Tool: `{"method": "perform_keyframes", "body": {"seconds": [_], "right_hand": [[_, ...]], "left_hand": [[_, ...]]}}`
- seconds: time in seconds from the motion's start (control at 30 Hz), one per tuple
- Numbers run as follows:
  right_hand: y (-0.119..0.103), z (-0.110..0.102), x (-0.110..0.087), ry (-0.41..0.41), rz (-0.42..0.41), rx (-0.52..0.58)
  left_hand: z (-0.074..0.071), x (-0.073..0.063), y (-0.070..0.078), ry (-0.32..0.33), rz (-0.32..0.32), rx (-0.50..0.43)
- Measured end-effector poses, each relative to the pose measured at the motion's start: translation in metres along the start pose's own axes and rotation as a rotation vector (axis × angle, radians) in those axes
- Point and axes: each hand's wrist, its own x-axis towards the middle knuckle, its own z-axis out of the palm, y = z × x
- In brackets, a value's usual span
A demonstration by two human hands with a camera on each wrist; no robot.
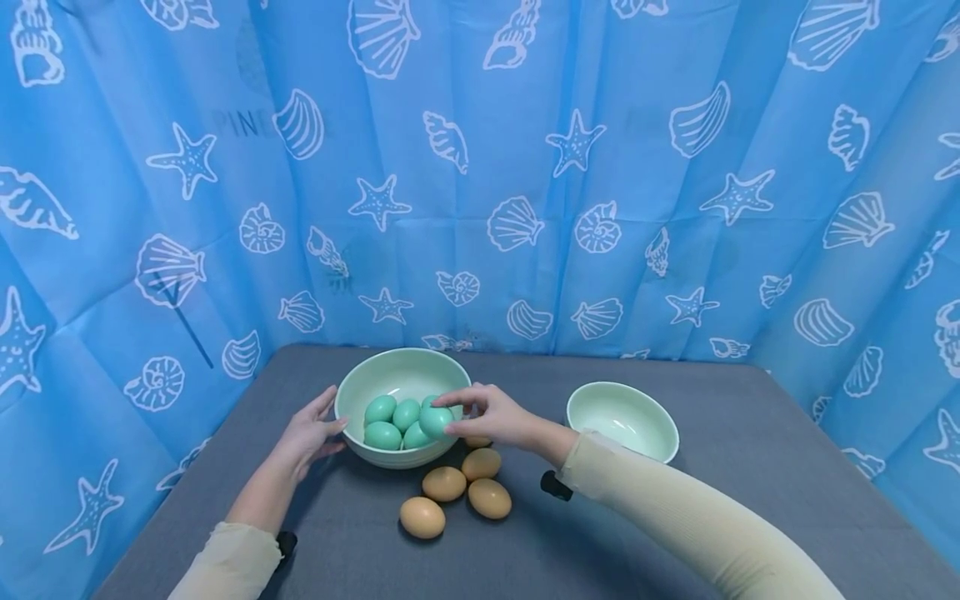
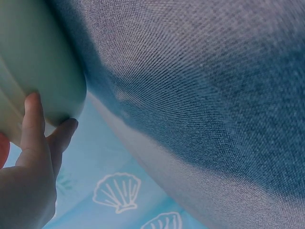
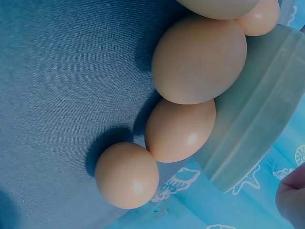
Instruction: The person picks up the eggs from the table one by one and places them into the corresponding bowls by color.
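Observation:
A pale green bowl [image 1: 405,457] stands at the left of the table with several green eggs [image 1: 382,436] inside it. My left hand [image 1: 306,433] touches the bowl's left side, its fingers fairly straight against the outer wall, as the left wrist view shows with the fingers [image 2: 35,124]. Over the bowl's right rim, my right hand [image 1: 495,417] pinches a green egg [image 1: 435,422] between thumb and fingers. Below that hand, several brown eggs [image 1: 444,483] lie on the table beside the bowl. In the right wrist view only a bit of the right hand [image 3: 293,195] shows.
A second pale green bowl [image 1: 622,417] stands on the right of the grey tabletop [image 1: 637,533], behind my right forearm. A blue curtain [image 1: 480,275] with white shells and starfish hangs behind the table and along its sides.

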Motion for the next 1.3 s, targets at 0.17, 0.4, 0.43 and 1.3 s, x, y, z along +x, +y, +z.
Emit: {"method": "perform_keyframes", "body": {"seconds": [0.17, 0.4, 0.43, 1.3], "right_hand": [[-0.002, 0.003, 0.009, -0.008, 0.006, -0.005], [-0.002, 0.01, 0.019, -0.03, 0.044, 0.011], [-0.002, 0.011, 0.02, -0.033, 0.052, 0.009], [0.006, 0.033, 0.069, -0.159, 0.137, -0.227]], "left_hand": [[-0.001, 0.001, -0.001, -0.008, 0.012, -0.006], [-0.001, 0.001, -0.002, -0.01, 0.016, -0.001], [-0.001, 0.001, -0.002, -0.009, 0.018, 0.001], [0.0, 0.0, -0.002, -0.005, 0.015, -0.005]]}}
